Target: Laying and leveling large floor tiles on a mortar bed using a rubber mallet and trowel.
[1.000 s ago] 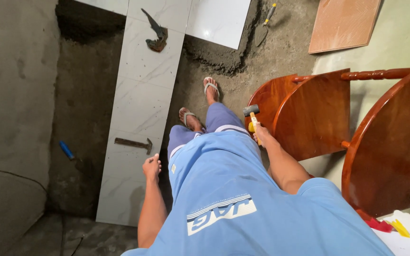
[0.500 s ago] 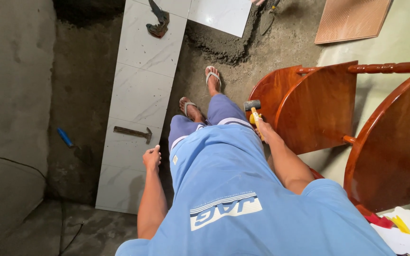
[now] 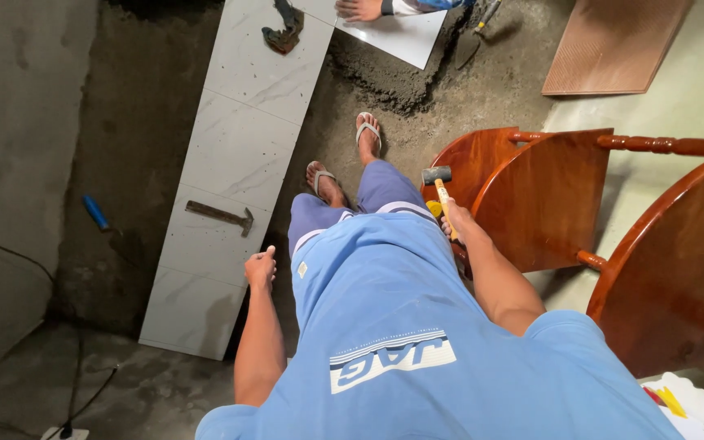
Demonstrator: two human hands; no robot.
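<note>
Beside the row of white tiles [image 3: 238,155] on the dirt floor, the person is standing. The right hand [image 3: 459,228] is closing its grip around the yellow handle of a rubber mallet [image 3: 440,191], head pointing forward and down by the thigh, carried idle rather than raised to strike. The left hand [image 3: 261,267] is hanging loosely curled, holding nothing. A claw hammer [image 3: 220,215] is lying flat on a tile, within reach. At the top edge another person's hand [image 3: 360,10] is pressing on a tile.
</note>
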